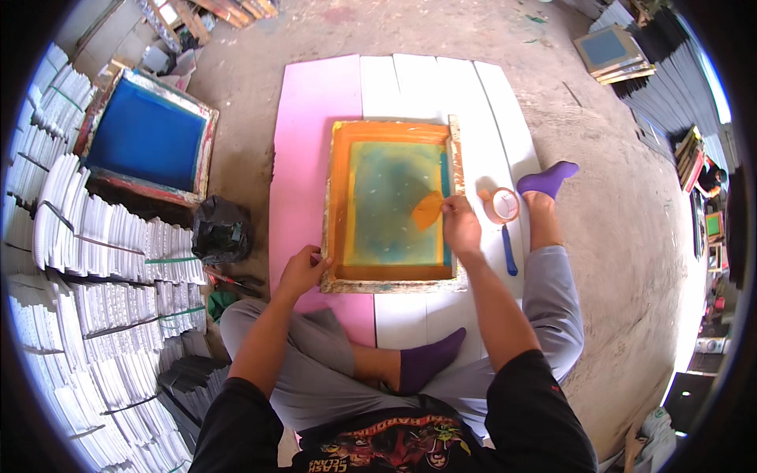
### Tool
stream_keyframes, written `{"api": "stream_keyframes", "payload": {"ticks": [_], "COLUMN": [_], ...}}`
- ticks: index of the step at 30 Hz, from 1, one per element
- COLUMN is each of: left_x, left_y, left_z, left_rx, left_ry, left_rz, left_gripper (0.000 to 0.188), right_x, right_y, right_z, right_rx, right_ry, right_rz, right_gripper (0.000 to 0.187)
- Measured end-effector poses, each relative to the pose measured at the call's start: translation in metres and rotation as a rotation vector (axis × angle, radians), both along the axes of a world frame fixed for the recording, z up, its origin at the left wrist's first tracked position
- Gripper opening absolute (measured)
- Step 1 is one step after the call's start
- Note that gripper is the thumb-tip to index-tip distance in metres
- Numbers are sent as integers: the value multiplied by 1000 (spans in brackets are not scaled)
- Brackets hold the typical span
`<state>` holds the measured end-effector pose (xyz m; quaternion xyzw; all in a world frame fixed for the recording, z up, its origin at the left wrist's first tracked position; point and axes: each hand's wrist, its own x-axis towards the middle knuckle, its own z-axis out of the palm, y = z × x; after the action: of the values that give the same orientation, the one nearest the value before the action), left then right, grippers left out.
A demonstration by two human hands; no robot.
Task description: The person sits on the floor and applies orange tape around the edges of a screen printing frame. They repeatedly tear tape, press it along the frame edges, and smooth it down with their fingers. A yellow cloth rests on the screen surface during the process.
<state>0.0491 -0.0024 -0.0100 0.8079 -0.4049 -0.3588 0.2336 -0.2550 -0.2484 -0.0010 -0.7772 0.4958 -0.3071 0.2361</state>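
1. Two bare hands work at a wooden frame [390, 286], which lies flat on a pink and white board [418, 87] in front of the seated person.
2. The right hand [461, 229] is over the frame's right side, thumb and fingertips pinching a small orange piece [428, 210] by its right end.
3. That piece hangs over the right part of the mesh [386, 189]; whether it touches the mesh cannot be told.
4. The left hand [303, 270] is at the frame's lower left corner, its fingers bent against the outer edge; how firmly they press cannot be told.
5. The mesh is greenish blue in the middle, with yellow and orange around it.
6. Just right of the frame, a tape roll [492, 208] lies on the board, and a blue tool [509, 251] lies just below it.
7. One purple sock [432, 361] is below the frame, the other beyond the roll, near the board's right edge.
8. To the left, well apart from the frame, are a blue screen [146, 138] in a stained surround, tall paper stacks [102, 229] bound with straps, and a black bag [219, 230].
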Motion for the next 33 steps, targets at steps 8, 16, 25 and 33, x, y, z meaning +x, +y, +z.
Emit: {"api": "stream_keyframes", "payload": {"ticks": [8,16,25,33], "left_x": [26,-41,-229,-257], "left_y": [29,-69,-188,-211], "left_z": [-30,-12,53,36], "left_rx": [-267,-726,-769,-697], "left_ry": [-129,-254,-3,-38], "left_rz": [108,-28,-395,-539], "left_gripper": [32,16,14,13], "right_x": [-231,-563,-629,-534], "right_y": [-15,40,119,140], "right_z": [272,172,125,170], "right_rx": [-320,360,-225,-391], "right_ry": [89,925,148,92], "right_rz": [-222,-808,-1135,-1208], "right_gripper": [6,13,24,5]}}
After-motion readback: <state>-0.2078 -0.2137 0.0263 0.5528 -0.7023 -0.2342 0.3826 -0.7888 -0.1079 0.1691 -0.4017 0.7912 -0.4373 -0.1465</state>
